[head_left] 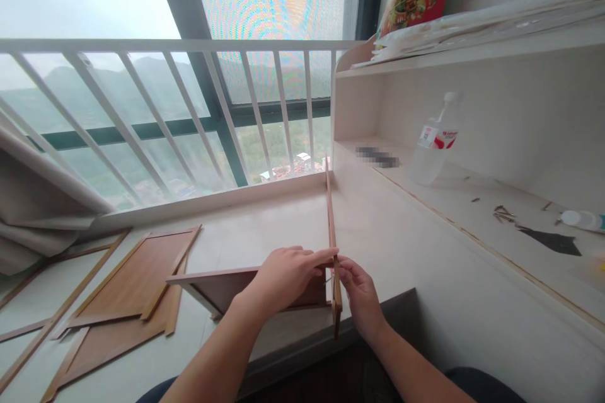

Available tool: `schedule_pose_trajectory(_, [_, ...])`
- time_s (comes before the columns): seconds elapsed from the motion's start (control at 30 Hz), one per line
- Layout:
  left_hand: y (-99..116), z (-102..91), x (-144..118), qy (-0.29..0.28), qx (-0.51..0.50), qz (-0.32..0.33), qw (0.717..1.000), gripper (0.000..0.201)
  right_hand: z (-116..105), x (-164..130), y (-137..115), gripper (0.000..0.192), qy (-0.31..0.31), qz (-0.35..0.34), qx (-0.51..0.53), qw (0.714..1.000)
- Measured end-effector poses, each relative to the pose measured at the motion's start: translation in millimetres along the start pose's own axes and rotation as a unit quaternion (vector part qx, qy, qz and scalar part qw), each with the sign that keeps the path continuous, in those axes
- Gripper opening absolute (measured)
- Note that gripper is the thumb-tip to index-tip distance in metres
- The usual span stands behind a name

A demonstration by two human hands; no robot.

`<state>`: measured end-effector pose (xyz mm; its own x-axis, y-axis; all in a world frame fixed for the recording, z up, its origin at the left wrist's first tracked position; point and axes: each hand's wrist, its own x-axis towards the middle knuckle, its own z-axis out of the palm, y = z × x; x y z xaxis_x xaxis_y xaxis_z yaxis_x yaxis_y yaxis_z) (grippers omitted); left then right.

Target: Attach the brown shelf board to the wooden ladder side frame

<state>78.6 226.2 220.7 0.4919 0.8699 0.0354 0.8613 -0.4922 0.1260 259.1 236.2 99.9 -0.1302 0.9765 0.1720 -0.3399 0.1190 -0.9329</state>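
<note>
Currently, tabletop: pale, mid-frame, running to the window.
Loose boards: brown panels lying flat, lower left of the frame.
Upright panel: thin, on edge; long axis runs away toward the window; near end between both hands.
Cross panel: butts the upright panel's left face at a right angle.
Left hand: fingers curled over the joint, gripping it.
Right hand: fingers pinched narrow at the panel's right face; whether they hold something small cannot be told.
Bottle: on the shelf, right.
</note>
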Motion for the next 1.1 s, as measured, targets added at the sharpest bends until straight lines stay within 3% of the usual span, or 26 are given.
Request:
schedule_pose_trajectory(0.37, [12, 4.5, 1, 0.010, -0.011, 0.011, 1.000, 0.065, -5, -4, 3, 0.038, 0.000, -0.010, -0.042, 0.999])
schedule_pose_trajectory(0.53, [19, 4.5, 3, 0.022, -0.011, -0.002, 1.000, 0.051, -7, -4, 4, 0.039, -0.007, -0.008, -0.046, 0.999])
schedule_pose_trajectory(0.83, [34, 15.1, 9, 0.067, -0.046, -0.076, 0.994, 0.050, -12, -4, -2, 0.041, -0.024, 0.002, -0.056, 0.998])
schedule_pose_trajectory(1.1, [33, 12.5, 10, 0.082, -0.072, -0.067, 0.992, 0.044, -13, -6, 0, 0.034, -0.018, -0.006, -0.066, 0.998])
